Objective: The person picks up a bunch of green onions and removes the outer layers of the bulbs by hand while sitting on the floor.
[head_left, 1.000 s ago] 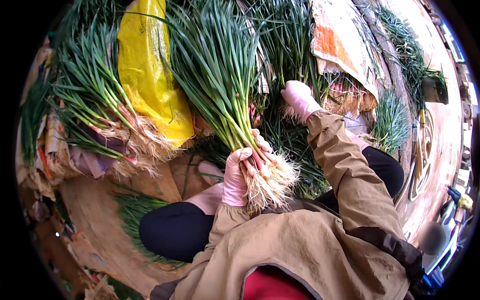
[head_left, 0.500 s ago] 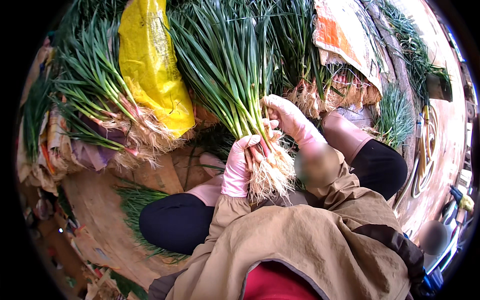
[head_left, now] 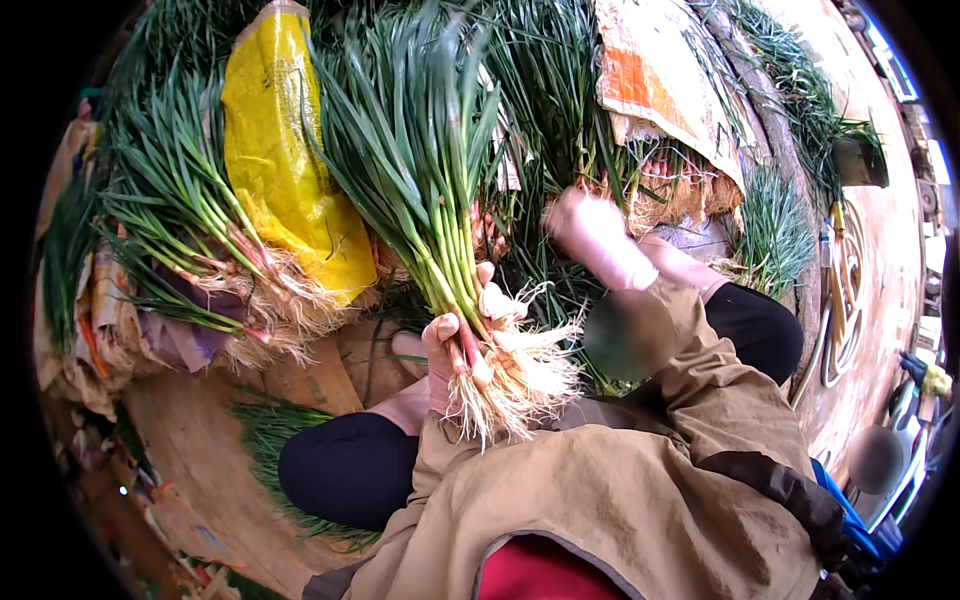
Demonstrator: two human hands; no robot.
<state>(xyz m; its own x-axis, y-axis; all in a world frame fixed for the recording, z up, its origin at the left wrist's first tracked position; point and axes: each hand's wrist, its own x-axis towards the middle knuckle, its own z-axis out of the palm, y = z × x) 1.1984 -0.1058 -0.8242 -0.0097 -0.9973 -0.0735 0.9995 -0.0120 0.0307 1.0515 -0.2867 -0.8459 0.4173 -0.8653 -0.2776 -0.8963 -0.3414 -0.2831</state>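
A bunch of green garlic point(head_left: 450, 255) with long green leaves, pinkish stem bases and pale shaggy roots stands tilted in front of me. My left hand point(head_left: 440, 352), in a pink glove, is closed around its stem bases, the thumb in front. The bunch hides the other fingers. Off to the right of the bunch and apart from it is my right hand point(head_left: 592, 228), also pink-gloved. It is smeared by motion near the roots of the far pile, so its fingers and anything in them cannot be made out.
More green garlic point(head_left: 225, 235) lies at left beside a yellow woven sack point(head_left: 290, 170). A white and orange sack point(head_left: 650, 80) covers another root-ended pile point(head_left: 690, 190). A wooden log point(head_left: 770, 130) and a coiled hose point(head_left: 848, 290) are at right. Loose green leaves point(head_left: 275, 450) lie by my left knee.
My right hand has left the bunch and moved a little to the right. My left hand keeps its hold, and the bunch has shifted left and nearer, its roots spreading right.
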